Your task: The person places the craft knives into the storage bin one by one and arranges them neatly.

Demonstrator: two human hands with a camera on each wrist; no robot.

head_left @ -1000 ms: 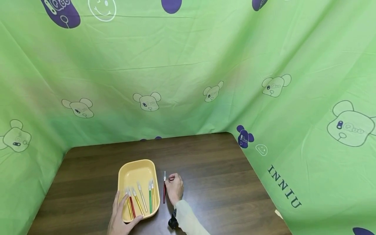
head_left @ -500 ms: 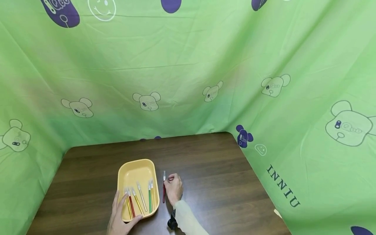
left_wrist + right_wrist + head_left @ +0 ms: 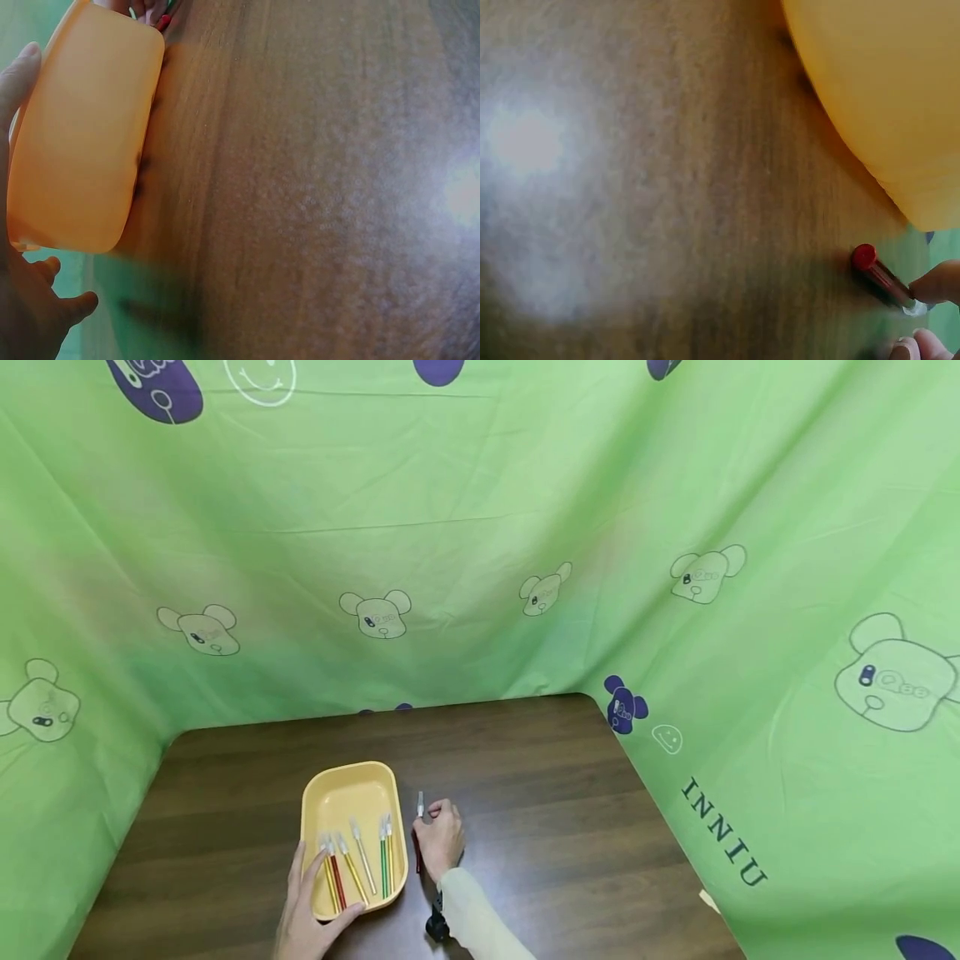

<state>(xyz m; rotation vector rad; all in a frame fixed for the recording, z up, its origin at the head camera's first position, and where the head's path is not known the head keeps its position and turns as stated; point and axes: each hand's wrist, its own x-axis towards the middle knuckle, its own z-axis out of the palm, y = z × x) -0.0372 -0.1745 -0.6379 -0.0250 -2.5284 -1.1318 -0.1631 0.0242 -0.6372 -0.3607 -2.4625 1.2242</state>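
Note:
A yellow tray [image 3: 351, 781] stands on the table with several craft knives inside, their tips capped in clear plastic: yellow [image 3: 352, 875], red [image 3: 337, 883], green [image 3: 384, 868] and silver [image 3: 365, 862] handles. My left hand [image 3: 306, 917] holds the tray's near left corner, thumb along the front rim and fingers over the left side. Right of the tray, a red craft knife [image 3: 889, 281] lies on the table. My right hand [image 3: 441, 839] pinches it near its pale collar, thumb on one side and fingertips on the other. The hand partly covers the handle in the head view.
The dark wooden table [image 3: 555, 827] extends right of and behind the tray. Green printed cloth [image 3: 465, 527] hangs around its back and sides. A small pale scrap [image 3: 709, 901] shows at the right edge. A black device [image 3: 437, 927] sits on the right wrist.
My right hand has moved slightly left, from beside the red craft knife to over its handle. My left hand and the tray have stayed in place.

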